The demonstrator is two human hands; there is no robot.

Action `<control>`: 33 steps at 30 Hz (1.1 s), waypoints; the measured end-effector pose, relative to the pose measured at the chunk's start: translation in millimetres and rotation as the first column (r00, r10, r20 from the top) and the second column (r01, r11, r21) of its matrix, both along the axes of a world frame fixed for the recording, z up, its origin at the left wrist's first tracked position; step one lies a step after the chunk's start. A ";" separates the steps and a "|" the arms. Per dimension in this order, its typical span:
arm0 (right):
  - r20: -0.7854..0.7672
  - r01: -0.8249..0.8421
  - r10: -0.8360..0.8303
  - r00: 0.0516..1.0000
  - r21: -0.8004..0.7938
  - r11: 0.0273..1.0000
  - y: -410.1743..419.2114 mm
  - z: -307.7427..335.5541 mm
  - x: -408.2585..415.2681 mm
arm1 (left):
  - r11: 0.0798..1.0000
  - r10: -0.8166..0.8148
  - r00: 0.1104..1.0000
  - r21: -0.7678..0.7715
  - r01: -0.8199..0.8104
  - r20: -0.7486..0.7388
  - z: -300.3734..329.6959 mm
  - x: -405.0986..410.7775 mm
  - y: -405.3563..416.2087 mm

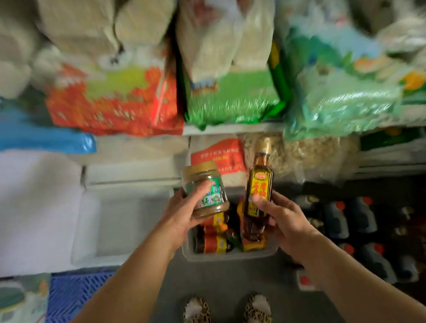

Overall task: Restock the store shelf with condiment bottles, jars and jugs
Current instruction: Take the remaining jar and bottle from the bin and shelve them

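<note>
The left hand (184, 216) is gripping one jar (205, 189). The right hand (282, 217) is clutching one bottle (258, 187) above one bin (232, 253).

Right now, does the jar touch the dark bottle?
Apart. The head view shows a clear gap between the jar and the dark bottle, each held in a separate hand.

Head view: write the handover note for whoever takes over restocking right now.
Left hand: grips a jar with a green label, held up over the bin.
Right hand: grips a dark bottle with a yellow label, lifted beside the jar.
Bin: clear, on the floor in front of the feet, more bottles lying in it.
Jugs: stand at floor level to the right.
Done: two items picked up. Left: shelve both, then empty the bin. The target shelf spot is not clear from this view.
</note>
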State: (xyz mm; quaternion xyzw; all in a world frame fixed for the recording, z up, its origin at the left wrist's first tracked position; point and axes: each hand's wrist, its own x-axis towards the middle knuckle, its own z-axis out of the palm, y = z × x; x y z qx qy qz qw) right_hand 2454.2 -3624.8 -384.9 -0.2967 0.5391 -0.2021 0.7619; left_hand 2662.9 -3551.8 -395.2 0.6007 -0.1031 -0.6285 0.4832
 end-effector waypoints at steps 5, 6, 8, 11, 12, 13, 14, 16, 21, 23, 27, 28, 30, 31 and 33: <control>0.144 0.039 -0.008 0.990 -0.216 0.976 -20.4 125.2 4.5 | 0.973 -0.046 0.997 -0.223 0.059 0.064 135.5 20.4 -29.4; 0.161 0.054 -0.010 0.987 -0.272 0.961 -28.7 149.0 7.1 | 0.958 -0.052 0.995 -0.276 0.074 0.084 162.2 24.9 -37.7; 0.182 0.063 0.011 0.983 -0.395 0.917 -47.3 196.0 12.2 | 0.921 -0.062 0.989 -0.374 0.107 0.132 214.8 33.0 -54.4; 0.259 0.097 0.058 0.964 -0.547 0.831 -78.2 261.6 19.2 | 0.859 -0.026 0.985 -0.500 0.109 0.170 281.5 42.0 -84.3; 0.289 0.115 0.073 0.955 -0.585 0.803 -88.8 282.6 22.3 | 0.839 -0.003 0.986 -0.536 0.094 0.168 302.4 43.7 -95.6; 0.319 0.138 0.085 0.944 -0.615 0.776 -99.9 301.9 25.1 | 0.818 0.017 0.986 -0.570 0.083 0.168 321.0 44.6 -106.8; 0.341 0.162 0.088 0.936 -0.638 0.753 -111.9 319.2 28.3 | 0.801 0.033 0.985 -0.593 0.077 0.172 338.2 45.7 -118.6; 0.360 0.203 0.080 0.930 -0.679 0.705 -137.2 347.5 35.7 | 0.775 0.048 0.976 -0.624 0.098 0.213 365.2 48.3 -143.1; 0.306 0.197 0.092 0.947 -0.785 0.588 -219.2 381.5 61.5 | 0.749 0.195 0.925 -0.658 0.074 0.326 394.7 62.8 -213.2; 0.287 0.190 0.086 0.954 -0.801 0.567 -256.1 383.1 75.0 | 0.758 0.248 0.895 -0.650 0.060 0.372 399.9 68.8 -240.1; 0.247 0.147 0.108 0.963 -0.816 0.559 -318.9 373.1 97.6 | 0.779 0.312 0.872 -0.627 -0.007 0.377 391.6 83.1 -286.3; 0.242 0.141 0.114 0.964 -0.821 0.553 -330.4 371.3 101.1 | 0.784 0.319 0.864 -0.621 -0.009 0.389 387.8 88.5 -295.7; 0.225 0.126 0.125 0.966 -0.838 0.531 -350.6 370.6 108.0 | 0.797 0.321 0.843 -0.604 0.007 0.433 382.9 98.5 -310.4; 0.215 0.118 0.130 0.968 -0.845 0.522 -359.3 370.5 112.0 | 0.805 0.315 0.832 -0.592 0.021 0.457 380.9 103.8 -316.7; 0.193 0.097 0.138 0.971 -0.853 0.513 -371.9 370.2 119.2 | 0.829 0.306 0.802 -0.557 0.039 0.512 378.7 110.7 -326.7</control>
